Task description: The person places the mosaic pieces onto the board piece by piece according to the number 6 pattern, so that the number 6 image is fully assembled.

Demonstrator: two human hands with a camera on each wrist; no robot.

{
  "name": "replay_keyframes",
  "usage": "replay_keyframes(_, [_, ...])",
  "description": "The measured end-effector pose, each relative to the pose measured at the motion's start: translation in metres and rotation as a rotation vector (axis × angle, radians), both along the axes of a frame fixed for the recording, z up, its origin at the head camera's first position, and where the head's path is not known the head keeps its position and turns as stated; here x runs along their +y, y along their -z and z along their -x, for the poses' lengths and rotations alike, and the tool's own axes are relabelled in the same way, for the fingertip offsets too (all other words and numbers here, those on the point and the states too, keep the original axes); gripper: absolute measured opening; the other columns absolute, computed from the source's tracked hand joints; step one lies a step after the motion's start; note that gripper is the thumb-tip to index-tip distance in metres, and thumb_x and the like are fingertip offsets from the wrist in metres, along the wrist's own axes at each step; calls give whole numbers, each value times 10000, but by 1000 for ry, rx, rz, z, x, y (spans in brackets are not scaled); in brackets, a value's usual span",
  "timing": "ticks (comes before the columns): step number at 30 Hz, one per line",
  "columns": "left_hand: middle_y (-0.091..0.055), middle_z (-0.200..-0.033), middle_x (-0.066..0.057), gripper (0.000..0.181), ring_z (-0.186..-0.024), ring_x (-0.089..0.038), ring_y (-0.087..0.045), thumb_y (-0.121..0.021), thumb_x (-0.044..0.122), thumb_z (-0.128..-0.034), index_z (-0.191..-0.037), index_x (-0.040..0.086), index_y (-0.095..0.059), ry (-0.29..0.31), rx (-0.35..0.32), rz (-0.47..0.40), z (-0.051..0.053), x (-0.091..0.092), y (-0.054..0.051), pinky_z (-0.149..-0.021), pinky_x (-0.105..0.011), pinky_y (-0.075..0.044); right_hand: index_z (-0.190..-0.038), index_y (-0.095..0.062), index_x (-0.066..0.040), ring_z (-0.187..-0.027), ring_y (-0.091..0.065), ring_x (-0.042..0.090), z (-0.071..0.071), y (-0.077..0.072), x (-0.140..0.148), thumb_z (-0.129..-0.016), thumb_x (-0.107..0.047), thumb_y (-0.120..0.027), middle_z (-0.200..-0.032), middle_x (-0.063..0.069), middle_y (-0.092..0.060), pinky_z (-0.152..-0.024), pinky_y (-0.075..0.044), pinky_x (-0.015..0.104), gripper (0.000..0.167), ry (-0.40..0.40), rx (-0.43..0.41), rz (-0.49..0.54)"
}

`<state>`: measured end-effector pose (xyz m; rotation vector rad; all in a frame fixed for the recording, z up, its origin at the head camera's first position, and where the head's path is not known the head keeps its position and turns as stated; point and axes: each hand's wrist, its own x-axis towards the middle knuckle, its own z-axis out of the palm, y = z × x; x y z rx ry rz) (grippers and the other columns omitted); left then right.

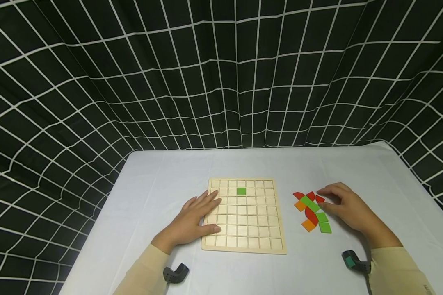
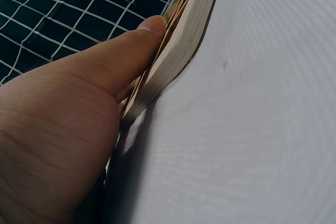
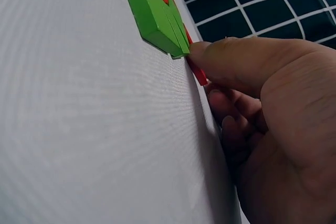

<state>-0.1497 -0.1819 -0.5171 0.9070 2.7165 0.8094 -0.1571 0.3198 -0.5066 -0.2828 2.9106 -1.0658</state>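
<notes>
A square wooden grid board point(image 1: 243, 250) lies on the table with one green square tile point(image 1: 241, 191) in an upper cell. My left hand point(image 1: 192, 221) rests across the board's left side, fingers spread; the left wrist view shows the thumb over the board's edge point(image 2: 178, 45). Right of the board lies a loose cluster of red, green and orange pieces. My right hand point(image 1: 350, 209) is at the cluster's right side, thumb and index finger apart on either side of a small red piece point(image 1: 319, 199). In the right wrist view the thumb is beside a green piece point(image 3: 157, 24); contact is unclear.
The cluster includes an orange square point(image 1: 309, 225), a red rounded piece point(image 1: 311, 215) and a green square point(image 1: 325, 228). White cloth point(image 1: 162, 172) covers the table, and a dark curtain with white grid lines point(image 1: 221, 82) stands behind it.
</notes>
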Motion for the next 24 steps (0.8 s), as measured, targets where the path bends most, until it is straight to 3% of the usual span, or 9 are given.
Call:
replay_keyframes(8, [-181, -1805, 31, 896, -1655, -233, -91, -694, 648, -1000, -1711, 192, -394, -3, -1, 5, 0, 0, -1, -1304, -559, -60, -1132, -786, -75, -1168, -587, 404, 1, 2, -1, -962, -84, -826, -1245, 165, -626, -869, -343, 16, 174, 21, 19, -8])
replay_keyframes(15, [-183, -1804, 38, 897, -1655, -227, -88, -697, 647, -997, -1710, 193, -398, -9, -6, 5, 0, 0, -1, -1305, -549, -53, -1096, -752, -92, -1137, -586, 393, 1, 0, -3, -968, -70, -806, -1220, 154, -630, -856, -395, 61, 140, 34, 2, 8])
replay_keyframes(20, [-192, -1801, 40, 888, -1655, -231, -94, -716, 623, -997, -1708, 194, -402, -7, -6, -1, -1, 0, -1, -1304, -552, -58, -1158, -725, -64, -1017, -570, 328, 0, -1, -6, -984, -71, -778, -1088, 99, -666, -813, -509, 261, 182, 50, -39, -5])
replay_keyframes(24, [-199, -1801, 23, 877, -1655, -252, -102, -726, 603, -1000, -1702, 182, -414, -3, -2, -6, -1, 0, -2, -1302, -568, -62, -1269, -736, -29, -1067, -591, 382, -1, -1, -6, -1005, -70, -767, -1175, 178, -690, -917, -567, 512, 269, 51, -53, -5])
